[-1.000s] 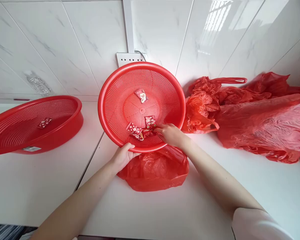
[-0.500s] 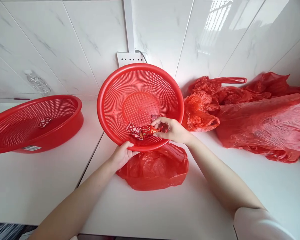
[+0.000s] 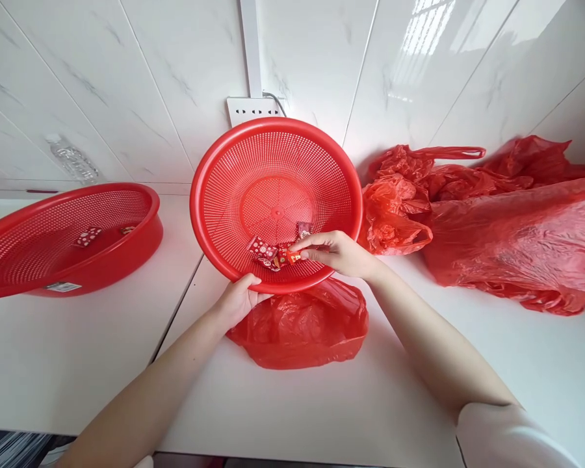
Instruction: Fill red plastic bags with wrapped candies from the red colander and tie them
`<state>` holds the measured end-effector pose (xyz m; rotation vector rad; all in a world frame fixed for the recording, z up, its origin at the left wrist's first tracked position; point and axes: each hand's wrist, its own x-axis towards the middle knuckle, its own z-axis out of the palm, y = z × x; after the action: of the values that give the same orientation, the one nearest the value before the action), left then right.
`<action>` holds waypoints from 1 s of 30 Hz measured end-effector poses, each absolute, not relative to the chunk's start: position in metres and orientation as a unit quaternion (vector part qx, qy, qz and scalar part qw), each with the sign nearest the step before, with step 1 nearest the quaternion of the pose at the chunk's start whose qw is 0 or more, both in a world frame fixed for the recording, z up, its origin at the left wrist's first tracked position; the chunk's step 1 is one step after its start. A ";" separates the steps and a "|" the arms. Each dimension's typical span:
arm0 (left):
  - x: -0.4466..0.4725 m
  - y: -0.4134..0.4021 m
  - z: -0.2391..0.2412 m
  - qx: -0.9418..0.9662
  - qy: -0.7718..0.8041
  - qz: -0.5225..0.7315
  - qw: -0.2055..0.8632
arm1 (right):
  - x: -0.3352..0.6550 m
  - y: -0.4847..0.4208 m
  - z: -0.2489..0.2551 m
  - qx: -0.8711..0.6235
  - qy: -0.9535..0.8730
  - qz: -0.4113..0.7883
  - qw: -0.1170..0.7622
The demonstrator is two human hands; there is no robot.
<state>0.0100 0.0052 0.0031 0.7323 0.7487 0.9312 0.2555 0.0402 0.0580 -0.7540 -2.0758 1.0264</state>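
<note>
A red plastic colander [image 3: 277, 162] is tilted toward me, with my left hand [image 3: 236, 302] gripping its near rim, thumb on top and fingers beneath. Several small red wrapped packets lie in its lower part. One is a white-dotted packet [image 3: 262, 248], and a darker packet [image 3: 303, 229] rests farther right. Inside the colander, my right hand [image 3: 335, 252] pinches a bright red packet [image 3: 294, 256] between thumb and fingertips. Below the near rim lies an open red plastic bag [image 3: 302, 331], partly covered by the colander.
Another red colander [image 3: 121, 260] leans at the left, holding a dotted packet [image 3: 88, 236]. Bulging red plastic bags [image 3: 511, 240] sit at the right. Against the tiled wall are a clear plastic bottle [image 3: 73, 160] and a socket strip [image 3: 256, 110]. A seam crosses the white table [image 3: 322, 416].
My right fingers have shifted slightly and drawn closer together on the red packet. The darker packet behind them shows more. The colander appears slightly higher; my left hand keeps its grip.
</note>
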 end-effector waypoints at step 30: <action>0.011 0.003 0.002 0.313 0.361 0.432 0.765 | 0.247 0.055 0.019 -0.490 -0.869 0.041 0.066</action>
<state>0.0112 0.0035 0.0016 0.6794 0.7837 0.9381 0.2470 0.0551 0.0187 -1.4764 -2.6197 0.1230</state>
